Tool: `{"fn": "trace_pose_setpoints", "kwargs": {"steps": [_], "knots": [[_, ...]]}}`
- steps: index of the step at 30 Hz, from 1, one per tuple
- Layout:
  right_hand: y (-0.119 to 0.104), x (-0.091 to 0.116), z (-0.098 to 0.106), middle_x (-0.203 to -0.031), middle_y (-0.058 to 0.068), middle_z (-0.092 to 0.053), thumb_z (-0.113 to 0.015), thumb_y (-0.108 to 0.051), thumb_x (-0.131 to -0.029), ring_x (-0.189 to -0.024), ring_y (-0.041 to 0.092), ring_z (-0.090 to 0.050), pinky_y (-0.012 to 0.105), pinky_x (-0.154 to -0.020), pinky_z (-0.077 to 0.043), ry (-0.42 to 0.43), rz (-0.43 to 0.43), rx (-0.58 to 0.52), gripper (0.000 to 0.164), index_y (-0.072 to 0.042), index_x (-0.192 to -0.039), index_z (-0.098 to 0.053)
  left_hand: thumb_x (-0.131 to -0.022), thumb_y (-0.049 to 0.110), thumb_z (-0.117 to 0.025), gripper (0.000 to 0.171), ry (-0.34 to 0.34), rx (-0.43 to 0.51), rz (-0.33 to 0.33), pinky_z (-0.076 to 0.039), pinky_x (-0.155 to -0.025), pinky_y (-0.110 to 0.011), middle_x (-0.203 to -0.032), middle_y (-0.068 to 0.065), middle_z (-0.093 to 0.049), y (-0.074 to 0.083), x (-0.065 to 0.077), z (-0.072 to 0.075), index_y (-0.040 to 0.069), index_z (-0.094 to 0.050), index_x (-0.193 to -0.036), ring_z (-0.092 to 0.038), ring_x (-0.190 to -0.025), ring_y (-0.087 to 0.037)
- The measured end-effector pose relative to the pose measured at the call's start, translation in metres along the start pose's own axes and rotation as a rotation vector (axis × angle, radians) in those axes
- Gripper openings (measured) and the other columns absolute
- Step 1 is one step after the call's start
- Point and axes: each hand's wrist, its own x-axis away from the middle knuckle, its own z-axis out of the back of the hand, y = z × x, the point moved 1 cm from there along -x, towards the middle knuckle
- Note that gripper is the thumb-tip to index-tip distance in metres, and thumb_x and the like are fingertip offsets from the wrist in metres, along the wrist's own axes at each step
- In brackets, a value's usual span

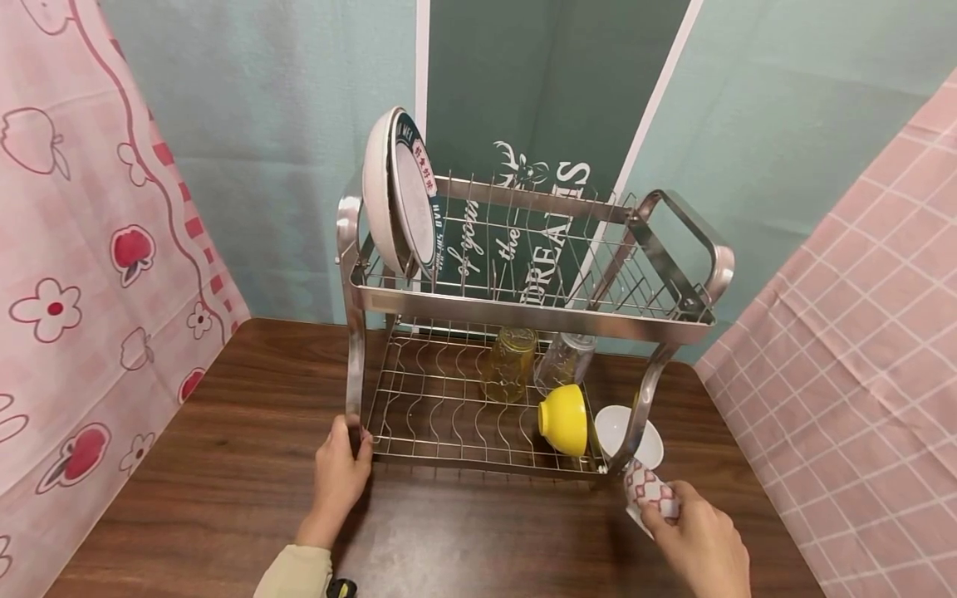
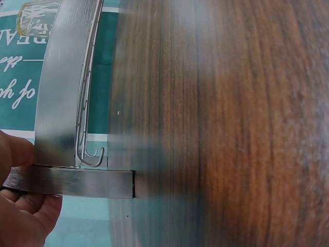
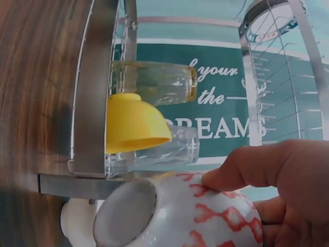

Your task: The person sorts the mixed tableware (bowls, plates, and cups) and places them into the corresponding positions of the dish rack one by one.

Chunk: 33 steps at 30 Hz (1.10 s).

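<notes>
A two-tier metal dish rack (image 1: 523, 314) stands on the wooden table. My left hand (image 1: 340, 469) grips its front left leg low down, thumb on one side and fingers on the other. In my right hand (image 1: 706, 536) is a white bowl with a red pattern (image 3: 221, 213), pinched between thumb and fingers beside the front right leg. The right wrist view shows its round foot facing away from the palm. On the lower tier, a yellow bowl (image 1: 564, 419) lies on its side at the right. Behind it stand an amber glass (image 1: 510, 365) and a clear glass (image 1: 566, 363).
A small white bowl (image 1: 628, 436) sits on the table by the rack's right leg. The upper tier holds a large white bowl (image 1: 380, 191) and a dark-rimmed dish (image 1: 414, 199), upright at the left end. Curtains (image 1: 860, 332) enclose the table.
</notes>
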Motion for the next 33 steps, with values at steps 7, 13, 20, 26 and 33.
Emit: {"fn": "trace_pose_setpoints", "kwargs": {"steps": [7, 13, 20, 26, 33], "knots": [[-0.009, 0.002, 0.003, -0.080, 0.016, -0.064, -0.069, -0.030, -0.079, -0.067, 0.038, -0.060, 0.051, -0.051, -0.041, 0.008, 0.040, -0.016, 0.037, -0.003, -0.103, -0.061, -0.076, -0.006, -0.067, 0.028, 0.000, 0.000, -0.002, -0.044, -0.059, -0.053, -0.076, -0.013, -0.058, 0.001, 0.000, 0.000, -0.001, -0.051, -0.099, -0.058, -0.067, -0.039], [-0.015, 0.002, 0.003, -0.073, 0.006, -0.063, -0.074, -0.022, -0.075, -0.063, 0.023, -0.057, 0.043, -0.053, -0.041, 0.052, 0.138, -0.081, 0.031, -0.002, -0.097, -0.064, -0.076, -0.005, -0.067, 0.028, -0.002, 0.000, 0.005, -0.043, -0.059, -0.054, -0.078, -0.015, -0.059, 0.001, 0.000, 0.000, -0.001, -0.052, -0.099, -0.058, -0.068, -0.041], [-0.024, 0.004, -0.002, -0.072, 0.002, -0.063, -0.077, -0.015, -0.071, -0.062, 0.018, -0.055, 0.038, -0.054, -0.040, 0.152, 0.229, -0.171, 0.024, -0.007, -0.090, -0.066, -0.075, -0.005, -0.068, 0.029, -0.003, -0.002, 0.009, -0.043, -0.060, -0.054, -0.079, -0.016, -0.059, 0.000, 0.000, 0.000, -0.001, -0.052, -0.099, -0.058, -0.069, -0.042], [-0.029, 0.002, -0.008, -0.066, -0.003, -0.056, -0.077, -0.013, -0.071, -0.058, 0.011, -0.047, 0.030, -0.050, -0.037, 0.206, 0.225, -0.229, 0.021, -0.007, -0.086, -0.064, -0.075, -0.006, -0.068, 0.029, -0.005, 0.001, 0.017, -0.043, -0.060, -0.054, -0.079, -0.016, -0.059, 0.000, 0.000, -0.001, -0.001, -0.052, -0.099, -0.059, -0.070, -0.042], [-0.036, -0.004, -0.015, -0.066, -0.003, -0.059, -0.076, -0.012, -0.072, -0.059, 0.011, -0.049, 0.028, -0.052, -0.040, 0.278, 0.177, -0.320, 0.017, -0.008, -0.083, -0.064, -0.075, -0.006, -0.068, 0.030, -0.007, 0.006, 0.014, -0.043, -0.060, -0.054, -0.078, -0.015, -0.059, 0.000, 0.000, -0.001, -0.001, -0.051, -0.099, -0.059, -0.070, -0.042]]}}
